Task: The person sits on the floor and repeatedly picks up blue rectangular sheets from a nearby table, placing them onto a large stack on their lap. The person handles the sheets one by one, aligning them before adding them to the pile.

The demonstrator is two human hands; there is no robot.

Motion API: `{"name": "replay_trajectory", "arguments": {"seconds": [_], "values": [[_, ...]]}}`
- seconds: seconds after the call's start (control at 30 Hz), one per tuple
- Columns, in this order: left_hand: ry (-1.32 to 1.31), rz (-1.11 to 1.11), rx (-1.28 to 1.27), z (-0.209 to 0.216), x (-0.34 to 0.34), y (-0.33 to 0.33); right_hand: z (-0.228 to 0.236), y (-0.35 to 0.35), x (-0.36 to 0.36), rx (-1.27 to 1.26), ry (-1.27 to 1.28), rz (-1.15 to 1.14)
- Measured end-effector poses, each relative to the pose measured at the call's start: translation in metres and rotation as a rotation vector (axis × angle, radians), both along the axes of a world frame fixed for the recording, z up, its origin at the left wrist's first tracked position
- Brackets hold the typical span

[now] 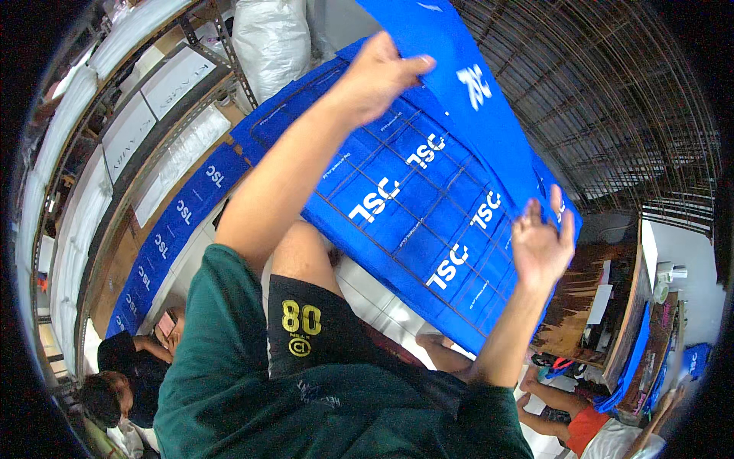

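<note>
A broad blue cloth sheet (466,92) with white print is raised at the far side, its upper end running out of view. My left hand (382,76) is closed on the near edge of this sheet, thumb along it. Under it, a blue printed cloth (417,229) lies spread on a flat surface, with repeated white lettering and a grid of thin dark lines across it. I cannot tell whether those lines are wires or marks. My right hand (543,245) is at the cloth's right end, palm turned up and fingers apart, holding nothing.
A wire-mesh rack (612,99) fills the far right. Shelves with boxes (130,145) and a white sack (271,46) stand left. A blue printed strip (183,210) hangs along the shelving. A wooden table (569,325) stands right. People sit at lower left (138,375) and lower right (604,428).
</note>
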State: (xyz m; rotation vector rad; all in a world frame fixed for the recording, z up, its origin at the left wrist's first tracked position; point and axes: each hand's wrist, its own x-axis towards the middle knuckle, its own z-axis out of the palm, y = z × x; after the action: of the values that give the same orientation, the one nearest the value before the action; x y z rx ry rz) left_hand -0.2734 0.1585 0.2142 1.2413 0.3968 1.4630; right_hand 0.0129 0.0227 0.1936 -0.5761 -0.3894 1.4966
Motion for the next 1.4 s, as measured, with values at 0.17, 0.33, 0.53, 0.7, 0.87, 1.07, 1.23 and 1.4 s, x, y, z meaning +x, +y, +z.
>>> {"name": "replay_trajectory", "arguments": {"seconds": [0.17, 0.33, 0.53, 0.7, 0.87, 1.07, 1.23, 1.4], "values": [[-0.071, 0.404, -0.129, -0.040, -0.069, 0.052, -0.066, 0.093, -0.019, -0.110, -0.018, 0.088], [0.119, 0.748, -0.436, -0.124, -0.116, 0.098, -0.138, 0.159, -0.065, -0.197, -0.352, -0.031], [0.545, 0.855, -0.868, -0.230, -0.143, 0.130, -0.212, 0.184, -0.097, -0.502, -0.514, 0.006], [0.899, 1.093, -0.759, -0.270, -0.159, 0.142, -0.222, 0.183, -0.099, -0.455, -0.521, 0.058], [0.892, 1.001, -0.735, -0.258, -0.150, 0.135, -0.216, 0.182, -0.101, -0.494, -0.549, 0.002], [0.867, 1.002, -0.744, -0.262, -0.150, 0.140, -0.223, 0.183, -0.094, -0.513, -0.610, -0.004], [0.819, 1.044, -0.690, -0.289, -0.177, 0.147, -0.219, 0.180, -0.103, -0.501, -0.634, 0.013], [0.782, 1.009, -0.721, -0.262, -0.150, 0.135, -0.221, 0.179, -0.096, -0.514, -0.642, -0.016]]}}
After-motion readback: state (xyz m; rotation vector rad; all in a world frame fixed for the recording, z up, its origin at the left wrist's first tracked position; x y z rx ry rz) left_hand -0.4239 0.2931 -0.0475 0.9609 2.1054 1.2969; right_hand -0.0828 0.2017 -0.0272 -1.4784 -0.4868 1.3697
